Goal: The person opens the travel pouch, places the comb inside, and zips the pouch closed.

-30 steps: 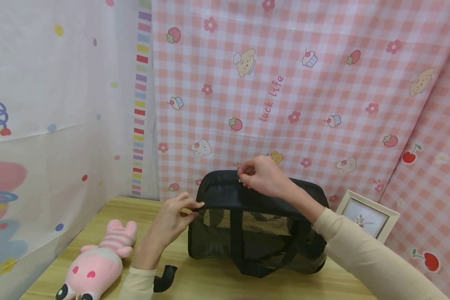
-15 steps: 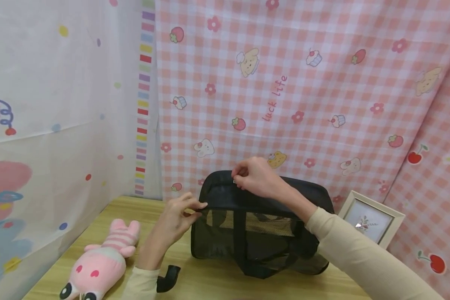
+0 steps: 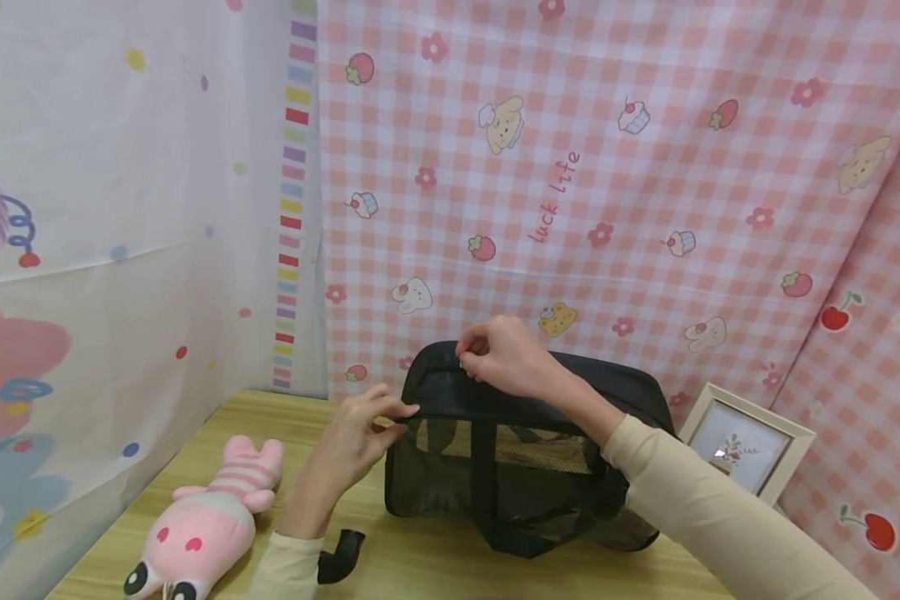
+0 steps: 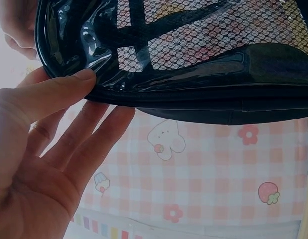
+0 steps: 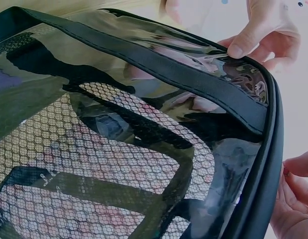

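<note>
A black bag (image 3: 528, 492) with a see-through front, mesh and a hanging strap handle stands on the wooden table. My left hand (image 3: 348, 442) pinches the upper left corner of its front edge. In the left wrist view, the thumb lies on the clear plastic and the fingers reach behind the dark edging (image 4: 159, 94). Above the bag's top, my right hand (image 3: 506, 358) pinches a small silvery zipper pull (image 3: 461, 362), mostly covered by the fingertips. The right wrist view has both hands at the bag's edge, the right hand (image 5: 296, 194) partly cut off.
A pink plush toy (image 3: 202, 533) with striped legs lies at the left. Beside the left sleeve is a bent black piece (image 3: 341, 558), partly hidden. A framed picture (image 3: 746, 442) leans behind the right forearm. A pink checked cloth (image 3: 570, 192) hangs behind the bag.
My right hand has moved left along the bag's top with the zipper pull. The left hand keeps its pinch at the corner. The whole head view has shifted slightly.
</note>
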The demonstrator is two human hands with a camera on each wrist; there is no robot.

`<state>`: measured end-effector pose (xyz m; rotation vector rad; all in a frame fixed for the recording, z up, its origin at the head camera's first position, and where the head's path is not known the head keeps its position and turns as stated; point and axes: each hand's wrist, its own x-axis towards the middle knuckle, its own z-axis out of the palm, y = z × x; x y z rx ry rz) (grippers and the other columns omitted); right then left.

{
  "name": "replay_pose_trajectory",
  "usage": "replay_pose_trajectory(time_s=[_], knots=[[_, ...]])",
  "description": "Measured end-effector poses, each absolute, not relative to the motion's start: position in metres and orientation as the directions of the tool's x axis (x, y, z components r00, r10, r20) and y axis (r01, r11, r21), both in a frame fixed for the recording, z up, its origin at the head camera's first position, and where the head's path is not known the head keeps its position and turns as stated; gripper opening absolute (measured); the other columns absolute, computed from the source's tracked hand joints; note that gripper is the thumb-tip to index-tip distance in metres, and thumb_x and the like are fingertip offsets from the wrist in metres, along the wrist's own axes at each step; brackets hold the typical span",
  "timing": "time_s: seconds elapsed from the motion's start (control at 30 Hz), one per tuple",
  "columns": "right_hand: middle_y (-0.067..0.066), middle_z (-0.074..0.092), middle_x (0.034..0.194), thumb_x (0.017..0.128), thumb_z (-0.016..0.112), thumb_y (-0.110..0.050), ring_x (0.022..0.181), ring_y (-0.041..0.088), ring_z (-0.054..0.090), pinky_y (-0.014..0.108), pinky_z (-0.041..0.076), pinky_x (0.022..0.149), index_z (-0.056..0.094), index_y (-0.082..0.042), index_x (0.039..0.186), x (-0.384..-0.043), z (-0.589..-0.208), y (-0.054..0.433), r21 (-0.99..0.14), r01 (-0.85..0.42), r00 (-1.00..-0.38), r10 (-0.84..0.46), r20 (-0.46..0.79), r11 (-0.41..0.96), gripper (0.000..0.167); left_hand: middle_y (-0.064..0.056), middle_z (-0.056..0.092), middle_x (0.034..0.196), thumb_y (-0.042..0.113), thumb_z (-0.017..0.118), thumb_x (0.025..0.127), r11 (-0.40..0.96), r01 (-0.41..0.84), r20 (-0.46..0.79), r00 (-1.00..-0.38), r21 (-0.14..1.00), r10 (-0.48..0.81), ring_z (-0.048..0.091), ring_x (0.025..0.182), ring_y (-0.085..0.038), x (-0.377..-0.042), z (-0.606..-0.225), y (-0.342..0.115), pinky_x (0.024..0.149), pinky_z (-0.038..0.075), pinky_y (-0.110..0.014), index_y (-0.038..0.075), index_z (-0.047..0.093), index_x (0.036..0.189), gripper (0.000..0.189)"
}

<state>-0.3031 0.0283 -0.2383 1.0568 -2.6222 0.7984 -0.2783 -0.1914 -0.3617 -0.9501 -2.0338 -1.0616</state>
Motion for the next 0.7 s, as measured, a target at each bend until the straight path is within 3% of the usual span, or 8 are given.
replay_pose_trajectory(time_s=[0.5,0.7], knots=[[0.001,0.066,0.071,0.091,0.058,-0.004,0.060,0.007,0.061,0.022,0.053,0.053,0.069,0.002,0.092,-0.3032,-0.2361,0.0201,-0.373,-0.717,-0.697,-0.618,0.365,0.588,0.013,-0.001,0.060,0.084,-0.017,0.074,0.071,0.423,0.823,0.802,-0.521,0.380,0.293,0.064,0.080,-0.020,-0.2770,-0.3610,-0.1919,0.061,0.056,-0.020,0.006,0.074,0.095,0.033],[0.003,0.066,0.074,0.091,0.057,-0.002,0.063,0.010,0.062,0.024,0.053,0.056,0.069,0.002,0.092,-0.3011,-0.2370,0.0284,-0.421,-0.683,-0.729,-0.600,0.330,0.597,0.012,-0.001,0.059,0.084,-0.016,0.074,0.071,0.423,0.816,0.791,-0.535,0.394,0.295,0.064,0.082,-0.019,-0.2759,-0.3608,-0.1895,0.062,0.056,-0.019,0.006,0.074,0.095,0.033]])
